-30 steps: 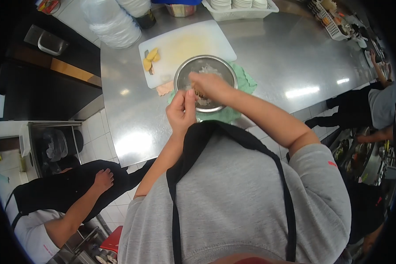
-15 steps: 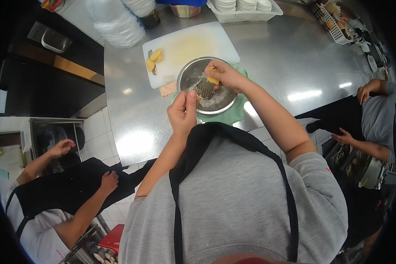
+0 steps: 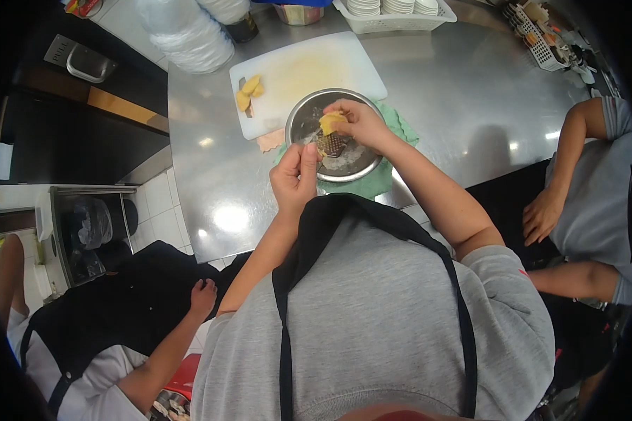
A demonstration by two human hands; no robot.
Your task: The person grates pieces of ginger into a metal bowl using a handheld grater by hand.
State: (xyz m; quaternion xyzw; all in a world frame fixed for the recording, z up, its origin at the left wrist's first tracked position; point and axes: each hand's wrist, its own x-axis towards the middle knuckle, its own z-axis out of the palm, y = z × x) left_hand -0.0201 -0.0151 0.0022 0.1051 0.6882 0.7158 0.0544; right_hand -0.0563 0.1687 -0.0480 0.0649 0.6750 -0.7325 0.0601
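In the head view, the step in hand appears to be grating a yellow piece (image 3: 331, 124) over a metal bowl (image 3: 300, 128). The grater (image 3: 335, 146) lies at a slant inside the bowl, and some pale matter shows around it. The next stroke would call for the piece to be set flat on the teeth, with the grater kept from slipping.

The right hand (image 3: 359, 125) is curled, pinching the piece between thumb and fingers over the upper end of the grater; whether they touch, I cannot tell. The left hand (image 3: 295, 172) is mostly closed, thumb against fingers, and seems to pinch the grater's near end, though its grip is hidden. The bowl stands on a green cloth (image 3: 372, 186) on the counter (image 3: 463, 77), just beside a board (image 3: 309, 59) bearing more yellow pieces (image 3: 248, 92).
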